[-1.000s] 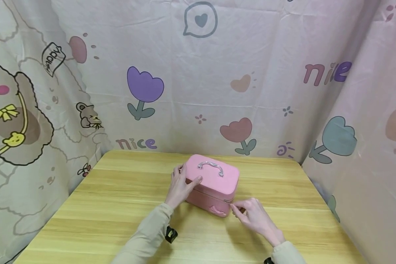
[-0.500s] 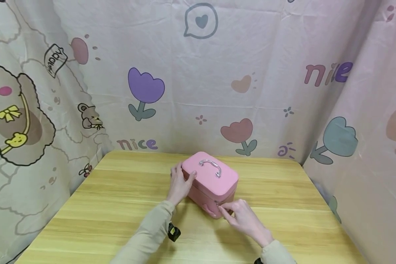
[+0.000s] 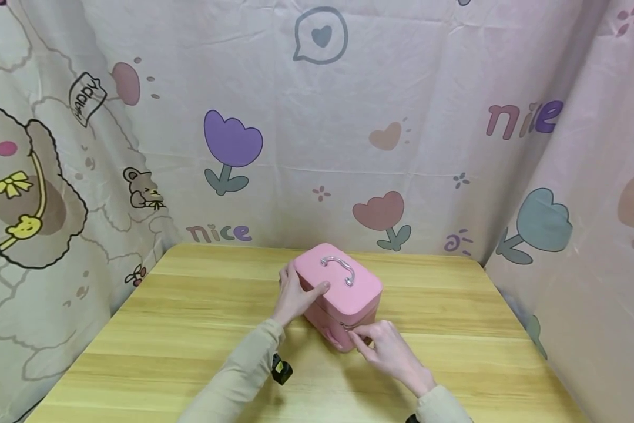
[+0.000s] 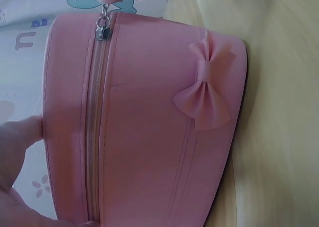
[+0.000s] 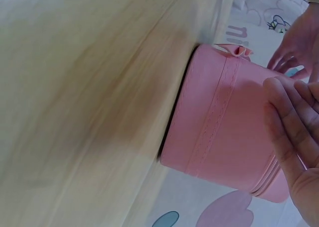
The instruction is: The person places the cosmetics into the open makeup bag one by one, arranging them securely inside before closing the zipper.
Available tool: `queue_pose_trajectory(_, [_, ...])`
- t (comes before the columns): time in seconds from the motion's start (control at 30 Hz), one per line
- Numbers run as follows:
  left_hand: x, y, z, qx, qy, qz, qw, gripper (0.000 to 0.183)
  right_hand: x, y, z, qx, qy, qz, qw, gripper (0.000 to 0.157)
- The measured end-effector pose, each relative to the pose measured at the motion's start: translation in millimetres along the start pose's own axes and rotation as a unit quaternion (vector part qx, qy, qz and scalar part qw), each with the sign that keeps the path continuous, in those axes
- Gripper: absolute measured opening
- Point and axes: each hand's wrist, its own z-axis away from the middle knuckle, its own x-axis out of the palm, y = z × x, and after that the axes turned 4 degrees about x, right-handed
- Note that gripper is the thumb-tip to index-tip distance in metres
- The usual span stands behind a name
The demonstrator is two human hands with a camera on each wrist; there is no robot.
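A pink cosmetic case (image 3: 343, 294) with a silver handle (image 3: 338, 265) stands upright on the table, lid down. My left hand (image 3: 298, 298) grips its left end, the thumb on the lid's edge and the fingers round the side. At the near corner my right hand (image 3: 393, 352) pinches the zipper pull between thumb and forefinger. In the left wrist view the slider (image 4: 103, 34) hangs by rings from those fingers, and the zip's teeth (image 4: 93, 127) run closed along the front. A pink bow (image 4: 204, 82) sits below the zip. The case's far side is hidden.
The wood-grain table (image 3: 190, 317) carries the case near its middle. A printed cloth (image 3: 306, 117) hangs behind and on both sides. A black wrist device (image 3: 281, 369) hangs under the left sleeve.
The case has turned, its front now facing more to the left. My right hand has moved left with the zipper pull. My left thumb has shifted farther over the lid.
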Motion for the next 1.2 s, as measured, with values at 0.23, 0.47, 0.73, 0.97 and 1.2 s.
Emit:
queue_pose_trajectory(0.23, [-1.2,-2.7,-4.2,0.007,-0.01,0.006,0.9999,0.104,1.3,0.4,-1.9,0.01,-0.007,0.008,1.0,0.015])
queue_pose_trajectory(0.47, [-2.8,-3.3,-5.0,0.009,-0.018,0.007,0.9998,0.103,-2.0,1.2,-1.2,-0.004,-0.007,0.02,1.0,0.014])
queue_pose_trajectory(0.73, [-4.2,-1.9,-4.4,0.013,-0.023,0.008,0.9996,0.1,-13.0,9.7,4.0,-0.046,0.004,0.017,0.999,0.014])
queue_pose_trajectory(0.97, [-4.3,-2.1,-3.8,0.009,-0.025,0.009,0.9996,0.102,-17.9,18.4,6.4,-0.02,-0.01,-0.003,1.0,0.014])
queue_pose_trajectory(1.2, [-4.0,-2.2,-3.7,0.007,-0.029,0.014,0.9994,0.103,-25.2,29.6,10.8,-0.003,0.021,0.003,1.0,0.023])
